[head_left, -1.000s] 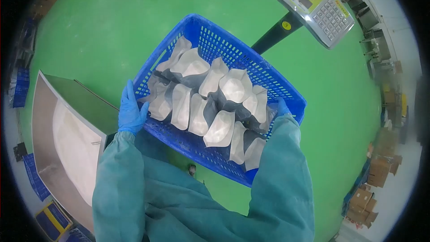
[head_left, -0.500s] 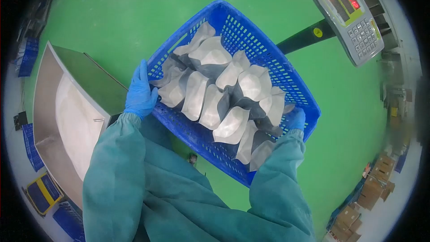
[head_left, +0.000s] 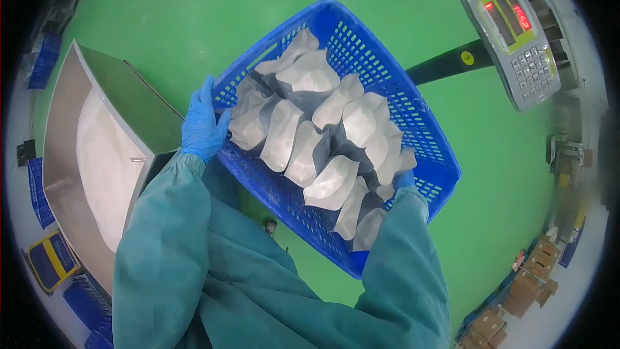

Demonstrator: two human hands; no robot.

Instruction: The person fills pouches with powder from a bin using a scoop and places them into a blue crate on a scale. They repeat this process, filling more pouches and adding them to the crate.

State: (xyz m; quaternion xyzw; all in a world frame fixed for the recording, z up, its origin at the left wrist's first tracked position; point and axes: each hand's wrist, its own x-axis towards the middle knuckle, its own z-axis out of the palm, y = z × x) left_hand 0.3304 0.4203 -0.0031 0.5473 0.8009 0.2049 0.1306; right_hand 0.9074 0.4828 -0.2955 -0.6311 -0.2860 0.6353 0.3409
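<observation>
Blue gloves covered two hands, the left hand [head_left: 204,126] gripping the left corner of one basket [head_left: 381,79], the right hand [head_left: 405,179] inside its right end, grip unclear, roughly a dozen pouches [head_left: 310,156] between, bare room along the near edge, one steel bin [head_left: 62,178] leftward, one scale display [head_left: 509,21] beyond.

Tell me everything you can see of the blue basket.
The blue basket is rectangular and open-topped, apparently plastic, with slotted walls. It sits diagonally in view, one corner nearest the wearer, holding many grey-white, pouch-like pieces. The left hand holds its left edge; the right hand, mostly hidden, is at its right end. Its underside is hidden.
</observation>
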